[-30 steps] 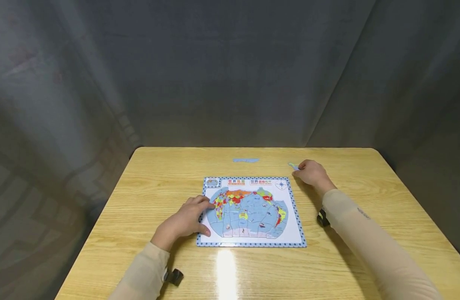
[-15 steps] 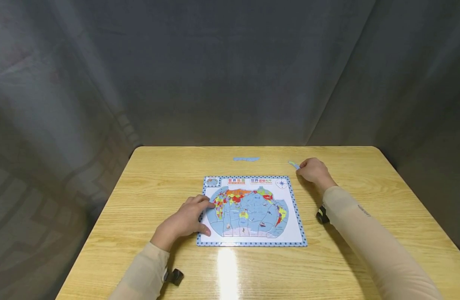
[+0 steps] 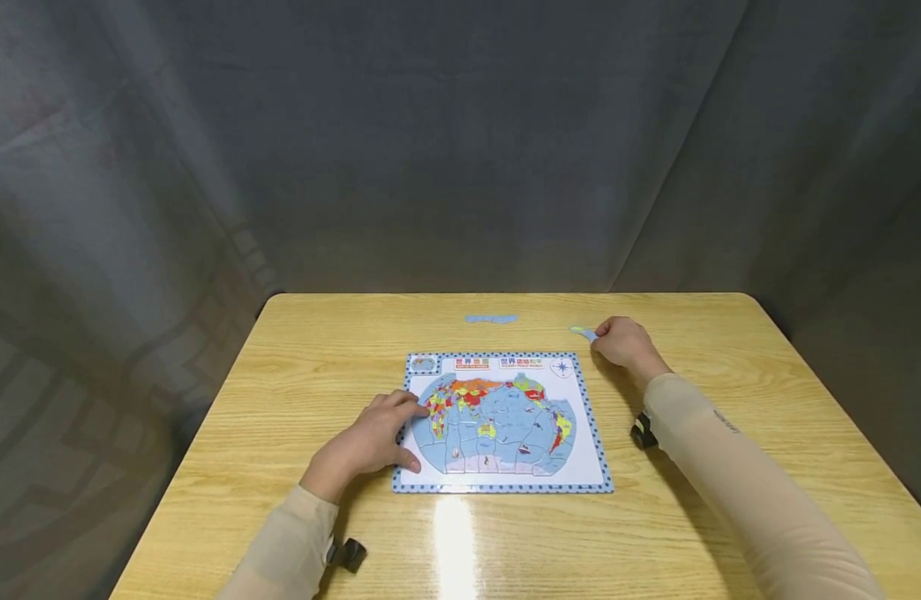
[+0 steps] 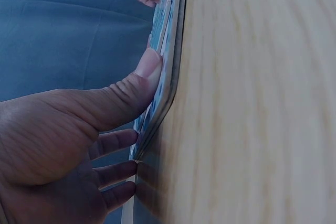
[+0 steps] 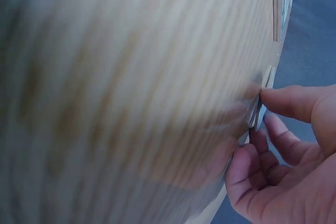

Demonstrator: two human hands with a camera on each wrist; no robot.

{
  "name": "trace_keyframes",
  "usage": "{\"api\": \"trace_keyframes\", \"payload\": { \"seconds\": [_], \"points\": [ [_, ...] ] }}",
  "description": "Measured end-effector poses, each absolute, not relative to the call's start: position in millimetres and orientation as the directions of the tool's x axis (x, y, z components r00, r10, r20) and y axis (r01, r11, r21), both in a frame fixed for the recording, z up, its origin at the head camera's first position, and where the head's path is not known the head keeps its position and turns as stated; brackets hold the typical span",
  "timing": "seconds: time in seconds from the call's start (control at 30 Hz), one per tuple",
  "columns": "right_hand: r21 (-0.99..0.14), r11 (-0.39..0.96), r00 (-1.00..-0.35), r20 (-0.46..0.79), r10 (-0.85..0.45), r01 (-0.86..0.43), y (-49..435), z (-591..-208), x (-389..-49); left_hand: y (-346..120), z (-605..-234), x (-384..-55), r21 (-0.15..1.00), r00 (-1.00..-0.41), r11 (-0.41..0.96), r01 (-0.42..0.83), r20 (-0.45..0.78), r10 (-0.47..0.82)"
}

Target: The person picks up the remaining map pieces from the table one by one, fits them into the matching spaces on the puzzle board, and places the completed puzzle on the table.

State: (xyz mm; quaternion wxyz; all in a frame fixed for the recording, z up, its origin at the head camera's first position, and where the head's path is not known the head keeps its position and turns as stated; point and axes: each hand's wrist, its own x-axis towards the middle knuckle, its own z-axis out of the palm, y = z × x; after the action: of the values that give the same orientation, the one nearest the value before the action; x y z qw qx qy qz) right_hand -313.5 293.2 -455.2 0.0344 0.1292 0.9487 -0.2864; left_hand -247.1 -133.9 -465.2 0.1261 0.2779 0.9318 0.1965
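Note:
A world map puzzle board (image 3: 505, 488) with a dotted blue border lies flat in the middle of the table. At its left edge rests my left hand (image 3: 373, 437), thumb on the border and fingers spread over the map's left side. In the left wrist view that thumb (image 4: 149, 69) presses on the board's face, while other fingers reach its corner. Beyond the board's upper right corner, my right hand (image 3: 628, 342) pinches a slim blue and green puzzle piece (image 3: 580, 331). The right wrist view shows the piece edge-on (image 5: 258, 111) between thumb and fingers, close over the wood.
A long blue puzzle piece (image 3: 492, 318) lies behind the board, near the table's far edge. Grey curtains (image 3: 460, 167) hang behind the table and at both sides. A black wrist device (image 3: 347, 554) is strapped at the left sleeve, another (image 3: 643, 431) at the right.
The blue and green piece has shifted slightly left and turned a little in my right fingers, with more of it showing. My left hand has stayed on the board's edge.

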Motion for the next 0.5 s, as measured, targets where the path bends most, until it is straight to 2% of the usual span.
{"api": "trace_keyframes", "payload": {
  "seconds": [0.5],
  "points": [
    [-0.644, 0.744, -0.984, -0.110, 0.141, 0.178, 285.7, -453.9, -306.5, -134.4, -464.1, -246.8, 0.437, -0.815, 0.768, 0.468, -0.122, 0.567]
  ]
}}
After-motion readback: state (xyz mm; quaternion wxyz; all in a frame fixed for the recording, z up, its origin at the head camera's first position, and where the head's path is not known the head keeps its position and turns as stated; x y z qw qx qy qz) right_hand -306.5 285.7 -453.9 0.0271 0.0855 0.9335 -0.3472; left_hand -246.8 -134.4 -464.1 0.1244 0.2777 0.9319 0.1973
